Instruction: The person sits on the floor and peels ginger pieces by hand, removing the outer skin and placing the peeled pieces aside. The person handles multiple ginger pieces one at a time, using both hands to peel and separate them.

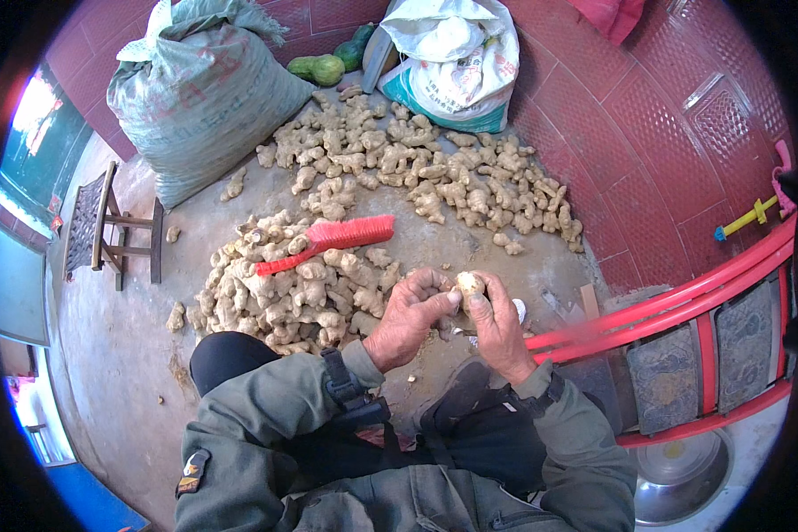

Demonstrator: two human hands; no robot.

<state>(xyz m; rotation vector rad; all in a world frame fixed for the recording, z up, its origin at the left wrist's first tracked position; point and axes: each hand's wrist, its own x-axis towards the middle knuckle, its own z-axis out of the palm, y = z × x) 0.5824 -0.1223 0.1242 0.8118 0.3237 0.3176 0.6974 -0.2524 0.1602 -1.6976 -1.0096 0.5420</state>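
Note:
A small piece of ginger root [469, 284], pale on top, is held in front of me between my two hands. My right hand [499, 326] grips it from the right, thumb pressed on its near side. From the left, my left hand [409, 316] pinches at it with thumb and curled fingers; the exact finger contact is partly hidden. Beside my left hand rises a heap of ginger roots [309, 292]. A red-bristled brush [351, 231] with a red handle lies on top of that heap.
Behind lies a wider spread of ginger [465, 176]. A full woven sack [206, 106], a white-and-teal bag [449, 86] and green gourds [319, 69] stand by the tiled wall. A wooden stool [123, 226] is at left. Red metal framing [665, 309] and a metal basin [685, 475] are at right.

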